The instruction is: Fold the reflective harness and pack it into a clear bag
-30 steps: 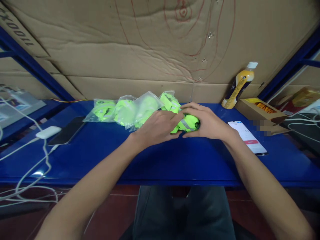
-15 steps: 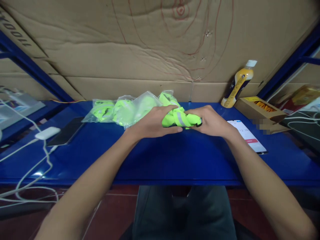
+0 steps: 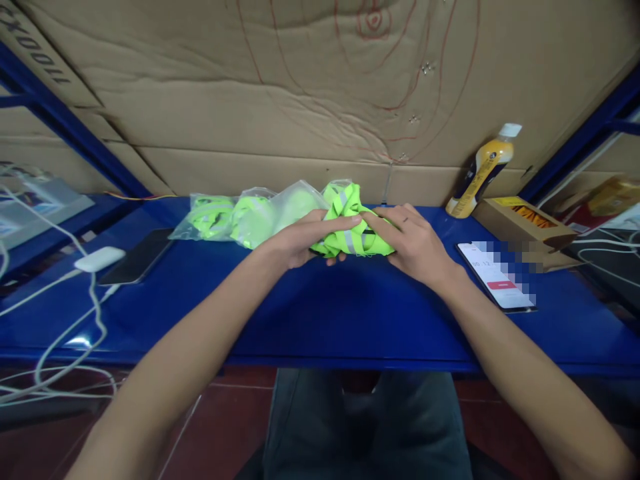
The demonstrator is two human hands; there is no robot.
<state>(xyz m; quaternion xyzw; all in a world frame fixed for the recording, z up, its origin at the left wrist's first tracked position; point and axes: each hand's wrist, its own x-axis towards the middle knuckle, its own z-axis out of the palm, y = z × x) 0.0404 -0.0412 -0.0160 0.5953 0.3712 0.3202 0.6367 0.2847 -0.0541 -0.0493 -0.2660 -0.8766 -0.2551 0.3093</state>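
1. The left hand (image 3: 303, 239) is half closing around a neon strap bundle (image 3: 350, 233), thumb lying over it, fingertips showing beneath.
2. The right hand (image 3: 419, 240) is curling partway over the bundle's right end, gripping it.
3. The bundle is sitting mid-scene over the blue table (image 3: 350, 327); whether it is touching, I cannot tell.
4. Clear bags (image 3: 253, 217) of neon straps are crowding the far left side.
5. A lit phone (image 3: 495, 283) is lying beside the right forearm; a bottle (image 3: 485, 170) and open carton (image 3: 530, 223) are standing farther right.
6. A dark phone (image 3: 137, 257) and white cables (image 3: 95, 307) are occupying the left.

The left thumb (image 3: 335, 225) has come over the green bundle (image 3: 360, 244), and right fingers (image 3: 384, 229) now stretch across its top.
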